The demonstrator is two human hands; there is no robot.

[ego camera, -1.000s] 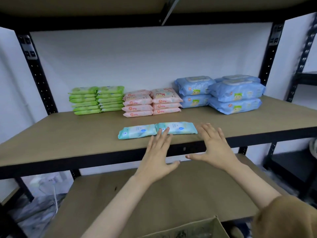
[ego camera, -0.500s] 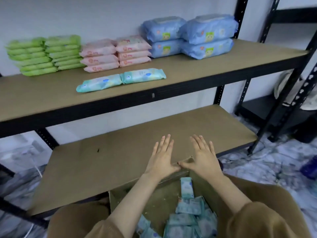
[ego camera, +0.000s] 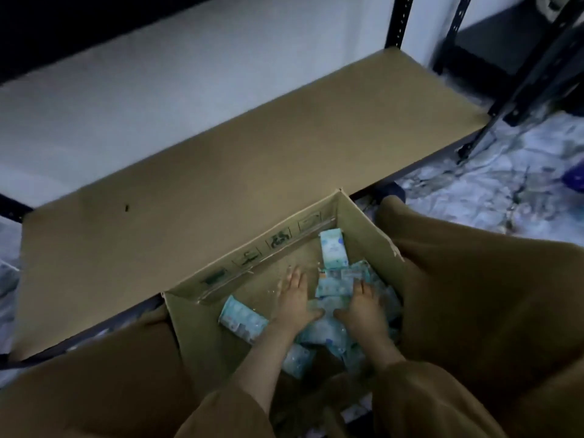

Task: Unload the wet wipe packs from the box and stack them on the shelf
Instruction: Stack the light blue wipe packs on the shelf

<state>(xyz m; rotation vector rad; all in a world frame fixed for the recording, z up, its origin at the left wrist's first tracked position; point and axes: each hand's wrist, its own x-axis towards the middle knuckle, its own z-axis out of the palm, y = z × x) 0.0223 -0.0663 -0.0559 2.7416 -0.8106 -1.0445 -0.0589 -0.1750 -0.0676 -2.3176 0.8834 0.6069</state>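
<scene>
An open cardboard box (ego camera: pixel 363 222) stands between my knees, in front of the lower shelf (ego camera: pixel 252 147). Several teal wet wipe packs lie loose inside it: one pack (ego camera: pixel 332 252) stands on end against the far wall, and another pack (ego camera: pixel 241 319) lies at the left. Both hands are down in the box, palms down. My left hand (ego camera: pixel 295 300) lies flat with its fingers spread on the box floor and the edge of the pile. My right hand (ego camera: pixel 363 306) rests on a teal pack (ego camera: pixel 335 284) with fingers bent over it; whether it grips is unclear.
The lower shelf board is bare brown wood. Black shelf posts (ego camera: pixel 398 23) rise at the right, and a second rack (ego camera: pixel 518 90) stands further right. Crumpled plastic sheeting (ego camera: pixel 493 197) covers the floor. My brown-clad legs (ego camera: pixel 474 295) flank the box.
My view dropped from the upper shelf with its stacked packs to the box. Both hands came down from the shelf edge, over the box rim, into the pile of teal packs.
</scene>
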